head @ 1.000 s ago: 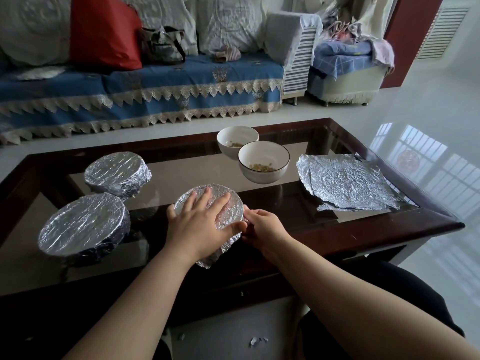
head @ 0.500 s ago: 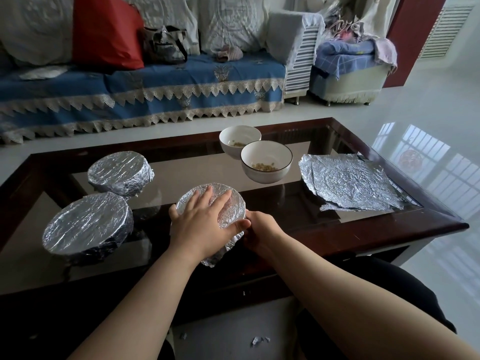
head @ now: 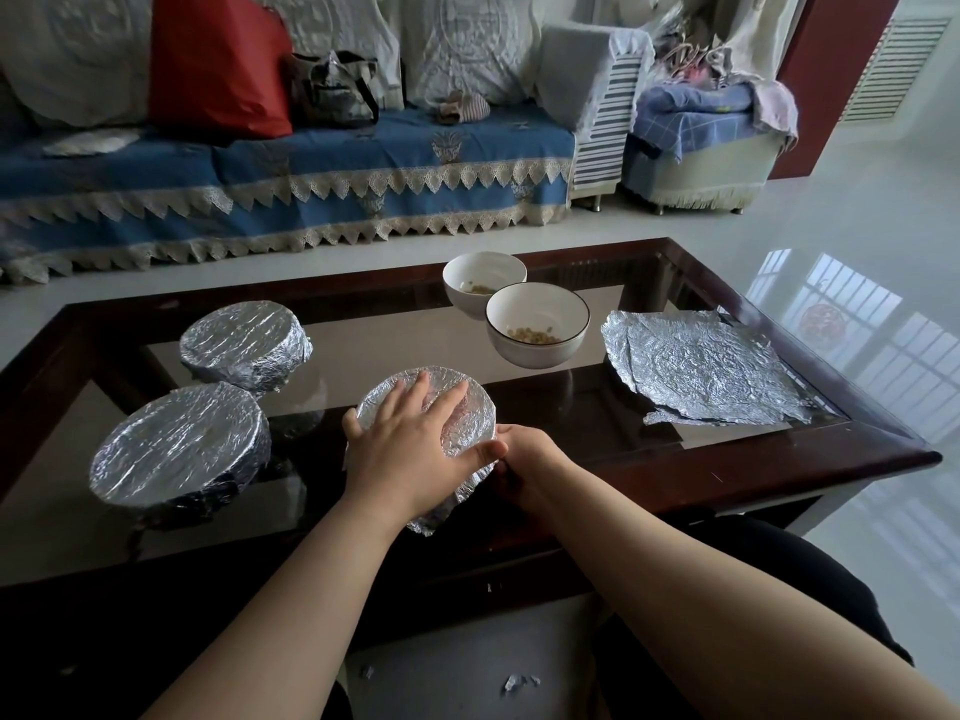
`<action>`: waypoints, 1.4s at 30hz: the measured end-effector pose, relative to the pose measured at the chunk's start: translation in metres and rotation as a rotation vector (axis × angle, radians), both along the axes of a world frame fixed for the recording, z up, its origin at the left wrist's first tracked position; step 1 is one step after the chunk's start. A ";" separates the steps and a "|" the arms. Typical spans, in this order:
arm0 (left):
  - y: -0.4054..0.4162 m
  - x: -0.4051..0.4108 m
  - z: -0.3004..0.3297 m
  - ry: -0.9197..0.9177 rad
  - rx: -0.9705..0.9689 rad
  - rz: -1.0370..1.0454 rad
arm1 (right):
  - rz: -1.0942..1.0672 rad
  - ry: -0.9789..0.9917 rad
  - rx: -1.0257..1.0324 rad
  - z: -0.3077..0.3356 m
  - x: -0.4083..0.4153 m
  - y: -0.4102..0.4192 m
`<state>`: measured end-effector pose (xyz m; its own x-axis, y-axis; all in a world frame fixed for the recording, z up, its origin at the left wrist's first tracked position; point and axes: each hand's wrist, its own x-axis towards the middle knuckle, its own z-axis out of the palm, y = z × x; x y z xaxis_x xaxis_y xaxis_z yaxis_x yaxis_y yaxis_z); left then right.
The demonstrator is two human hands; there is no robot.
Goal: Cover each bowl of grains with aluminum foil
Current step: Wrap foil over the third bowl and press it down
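At six o'clock on the dark glass tabletop (head: 597, 402), the left hand (head: 415, 449) lies spread atop the round foil-wrapped bowl (head: 467, 407), steadying it, while the right hand (head: 524, 454) pinches foil beneath its three-o'clock rim.

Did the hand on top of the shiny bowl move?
No. The left hand stays flat on the foil-covered bowl, just as near the closer white ceramic bowl as before.

Crinkled shiny foil sheets (head: 701, 368), glossy white ceramic bowls (head: 537, 324), smooth glass tabletop (head: 395, 340), polished dark wood frame (head: 779, 459)

Three foil-covered bowls (head: 244, 350), two open bowls (head: 537, 324)
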<state>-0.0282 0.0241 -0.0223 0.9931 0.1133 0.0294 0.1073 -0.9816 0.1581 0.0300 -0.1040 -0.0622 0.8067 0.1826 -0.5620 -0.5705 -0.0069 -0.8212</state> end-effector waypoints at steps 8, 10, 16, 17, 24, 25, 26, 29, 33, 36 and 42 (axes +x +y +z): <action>-0.001 0.000 0.001 0.018 -0.001 0.014 | 0.158 -0.115 -0.252 0.010 -0.006 -0.003; -0.001 -0.001 0.002 0.030 -0.002 0.023 | 0.167 -0.190 -0.352 0.010 -0.002 -0.006; -0.004 0.000 0.007 0.049 -0.096 0.104 | -0.226 -0.553 -0.216 0.015 0.004 -0.019; -0.005 0.001 0.009 0.052 -0.145 0.137 | -0.179 -0.623 -0.231 0.015 0.001 -0.017; 0.004 -0.010 0.026 -0.037 -0.255 0.177 | -0.015 -0.733 -0.355 0.011 -0.002 -0.018; 0.008 -0.010 0.022 -0.054 -0.147 0.128 | -0.009 -0.725 -0.349 0.011 0.000 -0.019; 0.011 -0.008 0.018 -0.060 -0.065 0.059 | -0.007 -0.717 -0.341 0.011 0.000 -0.019; 0.016 0.002 0.008 -0.004 0.031 -0.137 | 0.004 -0.697 -0.283 0.012 -0.001 -0.019; 0.017 0.007 0.003 0.085 0.029 -0.213 | 0.104 -0.661 -0.295 0.015 0.003 -0.026; 0.017 0.007 0.003 0.101 0.035 -0.209 | 0.225 -0.648 -0.365 0.016 0.004 -0.034; 0.015 0.005 0.003 0.110 0.053 -0.176 | 0.225 -0.173 0.122 0.018 -0.009 -0.040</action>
<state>-0.0230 0.0386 -0.0197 0.9950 -0.0608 -0.0789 -0.0525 -0.9934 0.1023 0.0213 -0.1442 -0.0437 0.8202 0.4248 -0.3832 -0.4178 -0.0128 -0.9085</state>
